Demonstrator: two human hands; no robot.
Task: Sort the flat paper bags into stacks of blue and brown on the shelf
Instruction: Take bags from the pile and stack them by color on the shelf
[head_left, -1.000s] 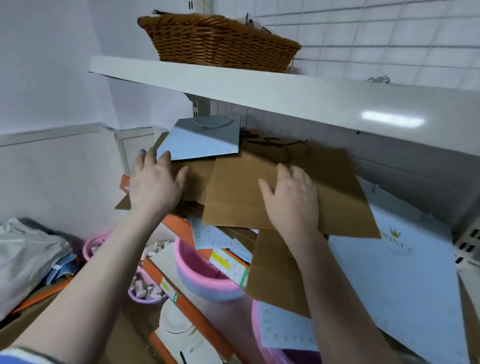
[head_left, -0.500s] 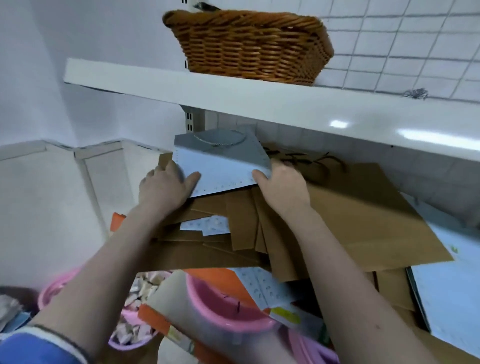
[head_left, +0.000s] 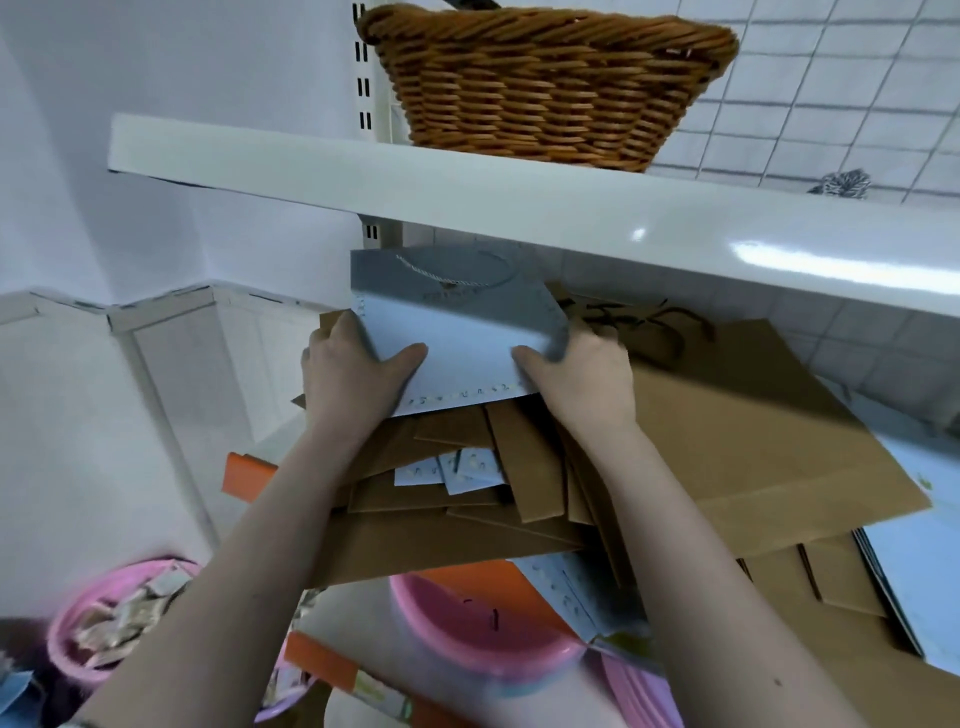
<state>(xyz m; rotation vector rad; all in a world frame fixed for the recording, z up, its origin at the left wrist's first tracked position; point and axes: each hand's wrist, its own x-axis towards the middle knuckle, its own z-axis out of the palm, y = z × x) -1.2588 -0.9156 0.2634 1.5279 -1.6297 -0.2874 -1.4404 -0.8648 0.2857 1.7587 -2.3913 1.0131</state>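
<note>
Far L, low: pink tub (head_left: 78, 631) noted, filled w/ small pale scraps, type not discernible. L hand (head_left: 347, 372) is clamped on the L edge of the blue paper bag (head_left: 457, 332), thumb on top, fingers hidden beneath. Bag is held above the brown paper bags (head_left: 727, 447), piled loose on the shelf under the white upper shelf (head_left: 467, 202). R hand (head_left: 582, 379) is clamped on the bag's R edge. Pink basin (head_left: 483, 629) seen below the pile; wicker basket (head_left: 545, 88) atop upper shelf, contents not visible.
</note>
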